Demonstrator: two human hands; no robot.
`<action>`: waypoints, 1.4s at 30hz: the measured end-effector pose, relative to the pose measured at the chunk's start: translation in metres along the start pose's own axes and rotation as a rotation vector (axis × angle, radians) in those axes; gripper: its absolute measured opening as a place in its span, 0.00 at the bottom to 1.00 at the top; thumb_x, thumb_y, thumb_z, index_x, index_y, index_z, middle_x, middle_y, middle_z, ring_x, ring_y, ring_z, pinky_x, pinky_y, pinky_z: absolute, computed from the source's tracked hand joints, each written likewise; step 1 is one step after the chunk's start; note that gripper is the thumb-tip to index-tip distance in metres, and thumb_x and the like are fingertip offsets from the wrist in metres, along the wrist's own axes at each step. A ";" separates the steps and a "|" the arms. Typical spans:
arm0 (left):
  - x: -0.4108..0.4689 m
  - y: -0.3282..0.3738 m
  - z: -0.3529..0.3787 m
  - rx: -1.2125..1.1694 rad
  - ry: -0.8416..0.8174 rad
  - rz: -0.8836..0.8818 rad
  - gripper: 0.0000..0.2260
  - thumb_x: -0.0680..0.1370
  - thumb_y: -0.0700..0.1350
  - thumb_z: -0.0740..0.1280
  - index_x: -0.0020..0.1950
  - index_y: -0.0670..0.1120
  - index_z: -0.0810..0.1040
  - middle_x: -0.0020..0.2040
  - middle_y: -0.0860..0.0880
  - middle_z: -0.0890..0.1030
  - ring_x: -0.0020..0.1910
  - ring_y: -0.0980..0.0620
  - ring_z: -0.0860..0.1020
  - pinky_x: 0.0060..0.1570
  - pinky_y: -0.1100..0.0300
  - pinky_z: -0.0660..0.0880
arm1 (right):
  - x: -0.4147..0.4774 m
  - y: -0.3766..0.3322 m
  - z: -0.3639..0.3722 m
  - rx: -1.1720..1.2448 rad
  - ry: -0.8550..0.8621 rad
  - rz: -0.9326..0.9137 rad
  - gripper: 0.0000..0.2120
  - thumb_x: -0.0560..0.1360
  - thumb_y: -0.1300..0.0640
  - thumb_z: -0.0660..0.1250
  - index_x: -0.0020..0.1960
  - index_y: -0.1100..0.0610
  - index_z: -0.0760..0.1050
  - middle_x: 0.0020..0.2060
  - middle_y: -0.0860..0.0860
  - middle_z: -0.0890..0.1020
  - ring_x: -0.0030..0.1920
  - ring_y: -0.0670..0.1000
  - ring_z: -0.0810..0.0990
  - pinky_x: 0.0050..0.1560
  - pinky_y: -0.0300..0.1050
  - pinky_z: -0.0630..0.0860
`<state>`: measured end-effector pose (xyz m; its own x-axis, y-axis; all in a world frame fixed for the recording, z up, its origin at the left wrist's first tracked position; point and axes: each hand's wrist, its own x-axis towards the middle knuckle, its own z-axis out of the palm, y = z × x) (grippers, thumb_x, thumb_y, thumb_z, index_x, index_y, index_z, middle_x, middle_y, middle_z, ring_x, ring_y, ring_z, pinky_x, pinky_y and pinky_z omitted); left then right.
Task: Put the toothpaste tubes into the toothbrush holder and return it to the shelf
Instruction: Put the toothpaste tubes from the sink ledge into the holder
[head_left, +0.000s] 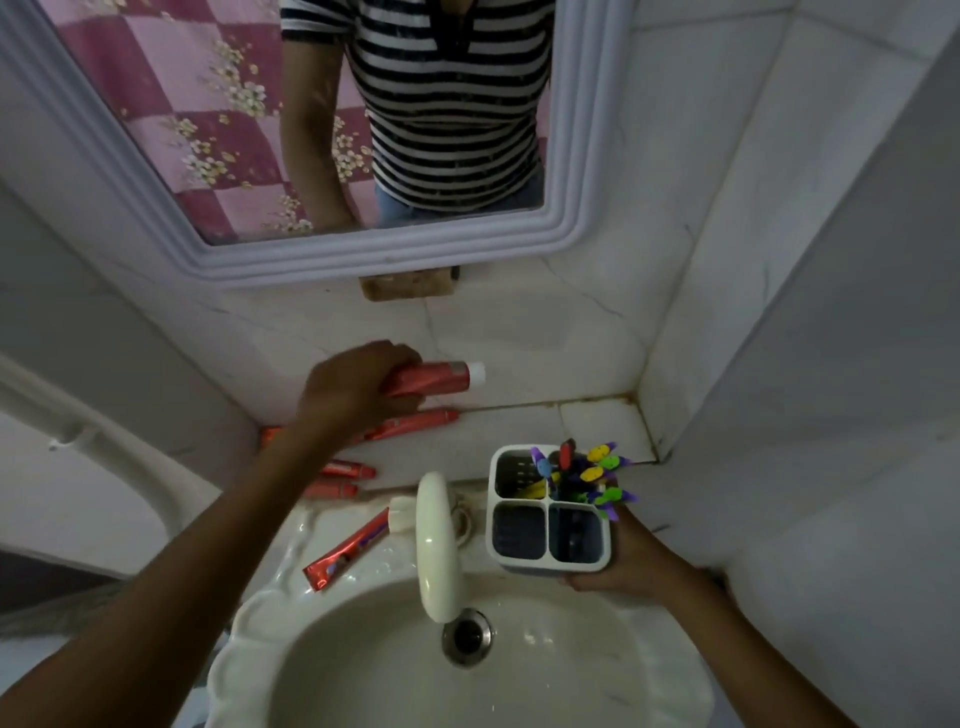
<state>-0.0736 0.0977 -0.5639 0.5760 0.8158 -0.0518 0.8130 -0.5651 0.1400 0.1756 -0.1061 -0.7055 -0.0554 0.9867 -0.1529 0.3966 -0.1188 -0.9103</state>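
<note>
Head view, left to right: left hand (358, 392) curled around a red toothpaste tube (439, 378), raised just above the shelf (519, 421), white cap pointing right. Under that hand, another red tube (415, 423) flat on the shelf; two smaller tubes (343, 479) near the shelf edge by the forearm. One more tube (350, 551) slanted on the sink rim (270, 597), left of the white tap (439, 545). Further right, toothbrush holder (548, 512) cupped from below in the right hand (628, 564), held over the basin's right edge, brushes (592, 478) crowding its far right compartment, well apart from the lifted tube.
</note>
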 end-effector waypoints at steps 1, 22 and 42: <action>-0.003 0.005 -0.018 0.009 0.007 0.040 0.23 0.73 0.54 0.71 0.66 0.53 0.72 0.57 0.51 0.79 0.52 0.52 0.75 0.47 0.59 0.68 | 0.000 0.000 0.000 0.006 0.005 0.008 0.33 0.61 0.65 0.80 0.57 0.42 0.71 0.54 0.30 0.79 0.57 0.36 0.78 0.55 0.30 0.75; -0.001 0.133 0.018 0.329 -0.379 0.615 0.13 0.75 0.36 0.66 0.58 0.45 0.81 0.56 0.45 0.77 0.53 0.45 0.77 0.43 0.58 0.68 | 0.007 0.006 0.004 -0.030 0.018 0.056 0.36 0.58 0.63 0.82 0.62 0.56 0.72 0.56 0.50 0.81 0.56 0.40 0.79 0.58 0.40 0.79; -0.014 0.110 0.024 0.046 -0.124 0.418 0.05 0.71 0.40 0.69 0.43 0.43 0.83 0.41 0.44 0.84 0.41 0.44 0.79 0.45 0.51 0.78 | 0.013 0.020 0.006 -0.009 0.024 0.104 0.48 0.53 0.57 0.82 0.68 0.62 0.64 0.60 0.53 0.78 0.58 0.35 0.77 0.56 0.28 0.75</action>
<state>0.0100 0.0212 -0.5718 0.8598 0.4966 -0.1193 0.5094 -0.8507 0.1297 0.1771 -0.0966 -0.7279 0.0083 0.9713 -0.2376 0.4069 -0.2203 -0.8865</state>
